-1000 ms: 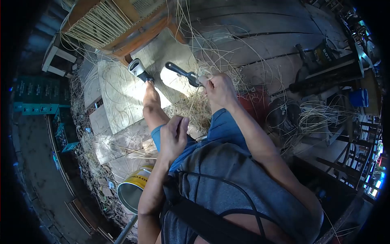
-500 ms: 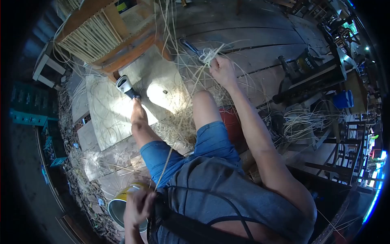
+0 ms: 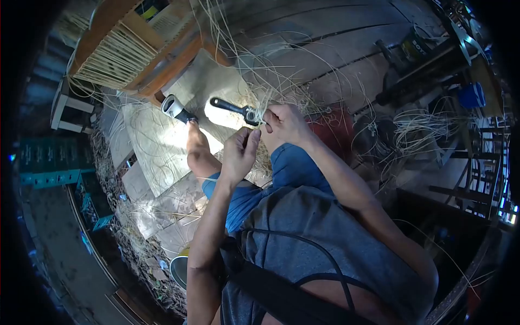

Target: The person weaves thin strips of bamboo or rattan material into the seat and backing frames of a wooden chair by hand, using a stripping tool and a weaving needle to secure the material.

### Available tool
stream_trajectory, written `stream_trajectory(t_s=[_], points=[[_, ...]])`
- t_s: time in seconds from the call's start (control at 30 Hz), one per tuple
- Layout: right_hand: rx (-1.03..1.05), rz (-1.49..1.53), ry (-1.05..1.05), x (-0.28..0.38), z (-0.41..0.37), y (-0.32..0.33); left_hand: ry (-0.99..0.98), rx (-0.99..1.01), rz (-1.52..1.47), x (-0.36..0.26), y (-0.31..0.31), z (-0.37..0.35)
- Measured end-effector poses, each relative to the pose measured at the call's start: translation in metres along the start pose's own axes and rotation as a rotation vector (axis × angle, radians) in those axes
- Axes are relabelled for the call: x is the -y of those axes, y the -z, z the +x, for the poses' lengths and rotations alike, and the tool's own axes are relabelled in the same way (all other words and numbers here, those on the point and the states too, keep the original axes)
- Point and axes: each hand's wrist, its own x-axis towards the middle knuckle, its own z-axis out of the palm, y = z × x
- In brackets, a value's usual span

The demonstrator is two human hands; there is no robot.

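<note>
My right hand (image 3: 287, 123) is closed around a small bundle of pale strands (image 3: 261, 111), next to a black-handled tool (image 3: 230, 106) whose head lies among the strands. Just left of it, my left hand (image 3: 241, 150) pinches at the lower end of the strands, thumb and forefinger together. The two hands nearly touch above my knee. What exactly sits between the left fingertips is too small to tell.
A wooden frame with woven strips (image 3: 116, 57) stands at the upper left. Loose strands (image 3: 425, 127) lie coiled at the right. A bucket (image 3: 179, 269) is at the lower left, near my left arm. A blue container (image 3: 471, 96) stands far right.
My left hand has come up from beside the bucket to the strands. My right hand has moved down and nearer my body, with the strands and the black-handled tool.
</note>
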Motion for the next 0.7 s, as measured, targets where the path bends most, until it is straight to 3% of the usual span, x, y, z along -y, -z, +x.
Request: stream_trajectory(t_s=[0.07, 0.13, 0.3, 0.4, 0.47, 0.53, 0.57, 0.7], points=[[-0.025, -0.008, 0.071, -0.018, -0.003, -0.003, -0.078, -0.026, 0.112, -0.011, -0.005, -0.004], [0.118, 0.219, -0.362, -0.018, -0.003, 0.005, -0.133, -0.033, 0.277, -0.015, -0.006, -0.006], [0.109, 0.654, -0.570, -0.044, 0.000, 0.020, -0.140, 0.047, 0.289, -0.033, 0.000, -0.025], [0.051, 0.826, -0.535, -0.061, 0.009, 0.045, -0.118, 0.086, 0.292, -0.053, 0.013, -0.054], [0.068, 0.704, -0.616, -0.047, 0.017, 0.048, -0.118, 0.072, 0.265, -0.057, 0.020, -0.068], [0.045, 0.323, -0.434, -0.050, 0.024, 0.043, -0.068, 0.059, 0.285, -0.070, 0.032, -0.089], [-0.043, -0.061, -0.323, -0.046, 0.033, 0.047, -0.044, 0.031, 0.299, -0.074, 0.035, -0.091], [-0.071, -0.209, -0.185, -0.051, 0.049, 0.026, 0.034, -0.001, 0.262, -0.081, 0.046, -0.106]])
